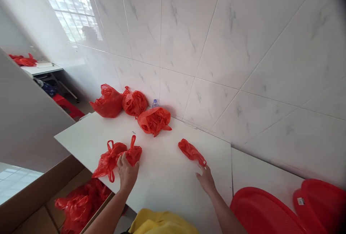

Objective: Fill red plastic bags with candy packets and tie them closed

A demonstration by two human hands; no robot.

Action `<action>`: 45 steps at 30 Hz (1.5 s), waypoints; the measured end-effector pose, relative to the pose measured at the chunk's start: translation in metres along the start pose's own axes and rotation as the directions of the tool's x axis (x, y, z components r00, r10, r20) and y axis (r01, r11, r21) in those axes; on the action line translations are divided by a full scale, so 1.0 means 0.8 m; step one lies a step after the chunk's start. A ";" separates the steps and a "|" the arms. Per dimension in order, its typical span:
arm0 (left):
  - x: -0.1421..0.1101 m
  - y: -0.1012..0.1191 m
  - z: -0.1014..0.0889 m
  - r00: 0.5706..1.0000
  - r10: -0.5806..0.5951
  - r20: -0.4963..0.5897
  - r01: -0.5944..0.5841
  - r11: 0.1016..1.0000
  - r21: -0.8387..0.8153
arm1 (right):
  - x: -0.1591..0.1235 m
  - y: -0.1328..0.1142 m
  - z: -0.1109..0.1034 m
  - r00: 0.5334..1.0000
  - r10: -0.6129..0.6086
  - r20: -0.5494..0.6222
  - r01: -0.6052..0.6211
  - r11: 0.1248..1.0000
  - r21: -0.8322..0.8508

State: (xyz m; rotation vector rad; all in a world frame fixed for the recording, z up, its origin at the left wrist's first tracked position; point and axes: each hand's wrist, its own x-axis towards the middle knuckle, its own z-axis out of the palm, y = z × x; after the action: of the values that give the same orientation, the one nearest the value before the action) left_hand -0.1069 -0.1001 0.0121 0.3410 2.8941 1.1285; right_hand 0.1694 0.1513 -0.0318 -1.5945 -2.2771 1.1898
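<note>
My left hand [128, 173] curls its fingers and thumb about the near side of a small red plastic bag [134, 154] whose handle loop stands up. Against it on the left rests another crumpled red bag [109, 160] with its loops spread. On the right, a long, twisted red plastic bag [189, 150] lies flat on the white table [164, 162]. The fingertips of my right hand [207, 180] are at its near end, thumb held apart; whether they touch it is hard to tell.
Full red bags [108, 101] and a clear bottle [155, 103] line the tiled wall. A cardboard box [58, 176] with red bags stands below the table at left. Red plastic baskets [266, 207] are at the lower right. A grey partition [32, 118] rises on the left.
</note>
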 end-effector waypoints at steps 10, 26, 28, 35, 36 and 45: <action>-0.036 0.046 0.010 0.957 0.285 0.046 -0.288 0.937 0.199 | 0.026 -0.022 -0.005 0.997 0.005 0.078 -0.014 0.992 0.122; -0.102 0.158 0.061 0.497 0.629 0.597 -0.475 0.773 -0.420 | -0.141 -0.099 -0.034 0.976 -0.213 0.040 0.173 0.876 0.451; -0.094 0.162 0.058 0.614 0.527 0.588 -0.267 0.839 -0.474 | -0.140 -0.084 -0.046 0.992 -0.106 -0.070 0.126 0.887 0.444; -0.047 0.143 0.042 0.780 0.145 0.608 0.230 0.837 -0.496 | -0.132 -0.034 -0.096 0.941 0.229 -0.247 -0.120 0.913 0.390; -0.043 0.140 0.040 0.778 0.120 0.617 0.274 0.819 -0.505 | -0.132 -0.032 -0.101 0.937 0.249 -0.244 -0.133 0.903 0.409; -0.054 0.147 0.032 0.723 0.149 0.675 0.330 0.784 -0.527 | -0.126 -0.026 -0.096 0.968 0.168 -0.185 -0.092 0.928 0.362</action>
State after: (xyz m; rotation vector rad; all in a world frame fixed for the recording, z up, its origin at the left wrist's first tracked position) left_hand -0.0394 -0.0078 0.0695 0.4480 1.7441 1.4504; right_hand 0.2369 0.1047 0.0667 -1.6596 -1.7345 1.2951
